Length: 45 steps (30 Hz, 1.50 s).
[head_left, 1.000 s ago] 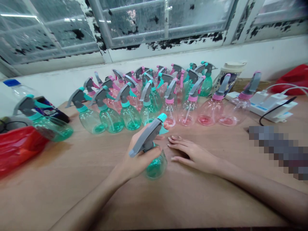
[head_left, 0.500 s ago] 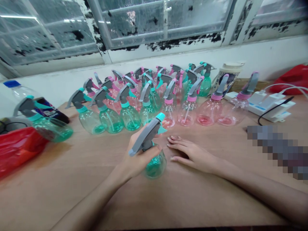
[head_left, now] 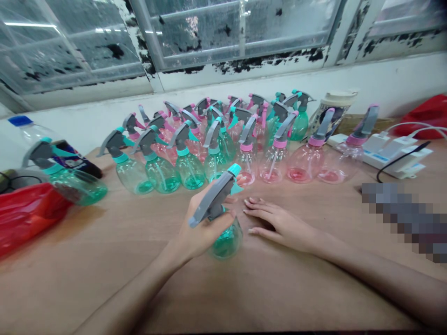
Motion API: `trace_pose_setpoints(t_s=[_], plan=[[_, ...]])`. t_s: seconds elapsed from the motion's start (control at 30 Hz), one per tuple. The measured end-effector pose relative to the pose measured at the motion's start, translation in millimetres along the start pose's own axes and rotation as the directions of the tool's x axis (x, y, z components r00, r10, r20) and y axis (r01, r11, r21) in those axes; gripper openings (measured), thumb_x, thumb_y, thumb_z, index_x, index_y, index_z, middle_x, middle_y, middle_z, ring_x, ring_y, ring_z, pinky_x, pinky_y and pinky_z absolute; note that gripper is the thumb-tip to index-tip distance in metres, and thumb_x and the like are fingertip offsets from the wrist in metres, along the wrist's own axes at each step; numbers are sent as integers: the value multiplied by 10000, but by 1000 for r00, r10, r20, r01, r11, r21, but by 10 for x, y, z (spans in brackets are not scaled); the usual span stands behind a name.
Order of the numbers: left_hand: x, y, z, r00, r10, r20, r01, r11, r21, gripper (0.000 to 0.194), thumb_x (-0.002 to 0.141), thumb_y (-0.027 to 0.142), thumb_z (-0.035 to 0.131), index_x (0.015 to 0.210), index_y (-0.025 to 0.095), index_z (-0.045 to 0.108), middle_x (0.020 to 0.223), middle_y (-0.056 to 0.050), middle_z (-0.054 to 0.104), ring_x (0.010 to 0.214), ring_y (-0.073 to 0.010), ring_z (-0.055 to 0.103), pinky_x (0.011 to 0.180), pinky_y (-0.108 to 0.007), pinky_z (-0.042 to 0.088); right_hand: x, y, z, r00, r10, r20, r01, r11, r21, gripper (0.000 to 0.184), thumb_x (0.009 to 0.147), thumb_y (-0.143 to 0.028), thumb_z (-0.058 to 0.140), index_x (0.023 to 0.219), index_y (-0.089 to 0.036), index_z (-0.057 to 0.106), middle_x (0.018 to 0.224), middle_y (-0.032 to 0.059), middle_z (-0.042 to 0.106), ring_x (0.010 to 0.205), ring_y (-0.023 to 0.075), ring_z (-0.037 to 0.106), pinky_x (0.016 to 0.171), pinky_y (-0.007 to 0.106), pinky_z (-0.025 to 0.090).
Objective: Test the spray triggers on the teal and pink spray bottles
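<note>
"What does the left hand [head_left: 204, 228] hold?"

"Its thumb and fingers wrap the neck of a spray bottle [head_left: 226, 244], clear green plastic, round-bellied, with a smooth gray head and turquoise nozzle. It is at the middle of the flat brown table [head_left: 223, 293], between the near edge and the other bottles [head_left: 190, 172]."

"And the right hand [head_left: 279, 221]?"

"Palm down just beside it, fingers slightly spread, thumb apart."

"Toward the table's edges?"

"Rounded green and pink bottles toward the far edge; a glossy, crinkled red bag [head_left: 28, 214] at left."
</note>
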State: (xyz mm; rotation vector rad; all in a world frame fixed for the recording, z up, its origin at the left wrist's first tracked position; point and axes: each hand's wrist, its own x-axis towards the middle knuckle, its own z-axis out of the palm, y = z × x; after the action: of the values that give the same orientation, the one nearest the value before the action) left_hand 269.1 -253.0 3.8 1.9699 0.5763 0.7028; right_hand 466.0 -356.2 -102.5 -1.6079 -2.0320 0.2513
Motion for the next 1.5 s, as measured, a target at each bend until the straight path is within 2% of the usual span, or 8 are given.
trace_pose_setpoints(t_s=[0.27, 0.63, 0.77, 0.87, 0.97, 1.07, 1.27, 1.5], plan=[[-2, 19, -7, 1000, 10, 5, -10, 1000, 7, 307, 702, 233, 598, 1008, 224, 572, 967, -52, 666, 931, -244, 671, 844, -381, 544, 1, 2, 1, 1000, -5, 3, 5, 1000, -14, 526, 950, -511, 493, 1377, -206, 529, 1465, 103, 500, 1388, 269, 406, 1138, 497, 360], [13, -21, 7, 999, -53, 13, 54, 989, -134, 396, 695, 264, 678, 1074, 203, 578, 957, -42, 658, 972, -246, 642, 887, -373, 495, 0, 3, -5, 999, -3, 32, 5, 999, -53, 563, 969, -518, 447, 1392, -151, 507, 1476, 119, 482, 1406, 257, 376, 1148, 485, 344], [14, -11, 1, 999, -40, 20, 42, 991, -124, 307, 697, 237, 666, 996, 214, 602, 983, -31, 646, 966, -237, 626, 845, -353, 486, -7, 18, 11, 999, -3, 32, 5, 998, -69, 573, 970, -516, 444, 1393, -135, 506, 1492, 125, 456, 1408, 261, 372, 1150, 482, 341], [16, -16, -14, 999, -26, 38, 30, 992, -119, 249, 706, 217, 645, 953, 218, 613, 909, -11, 633, 902, -217, 620, 793, -333, 482, -8, 24, 23, 1000, -6, 30, 8, 998, -67, 572, 966, -511, 455, 1391, -132, 509, 1490, 129, 458, 1406, 265, 376, 1148, 486, 342], [18, -29, -25, 998, -25, 53, 29, 996, -79, 182, 708, 233, 626, 889, 221, 602, 780, 14, 595, 757, -186, 597, 714, -318, 474, -5, 23, 25, 1000, -4, 28, 6, 998, -59, 567, 964, -510, 461, 1384, -134, 516, 1478, 131, 475, 1400, 267, 386, 1146, 488, 344], [17, -37, -20, 999, -17, 34, 18, 1000, -23, 171, 706, 248, 609, 873, 222, 586, 788, 11, 600, 690, -172, 576, 662, -314, 475, 0, 18, 22, 1000, -3, 21, 4, 999, -43, 554, 961, -507, 470, 1377, -145, 526, 1469, 130, 488, 1395, 270, 394, 1144, 493, 346], [9, -38, 17, 998, 64, -23, -63, 998, 26, 269, 723, 255, 577, 990, 234, 564, 975, -31, 651, 878, -207, 663, 778, -329, 534, 4, 14, 20, 1000, -6, -9, 6, 1000, 0, 518, 946, -492, 512, 1362, -186, 546, 1449, 117, 516, 1383, 272, 412, 1142, 499, 348], [15, -46, 23, 993, 104, -48, -96, 984, 150, 251, 751, 282, 569, 995, 226, 576, 883, -24, 659, 773, -183, 654, 754, -322, 550, 8, 39, 41, 1000, -17, 4, 17, 1000, -14, 536, 949, -501, 501, 1372, -173, 532, 1459, 120, 505, 1392, 263, 399, 1151, 490, 335]])
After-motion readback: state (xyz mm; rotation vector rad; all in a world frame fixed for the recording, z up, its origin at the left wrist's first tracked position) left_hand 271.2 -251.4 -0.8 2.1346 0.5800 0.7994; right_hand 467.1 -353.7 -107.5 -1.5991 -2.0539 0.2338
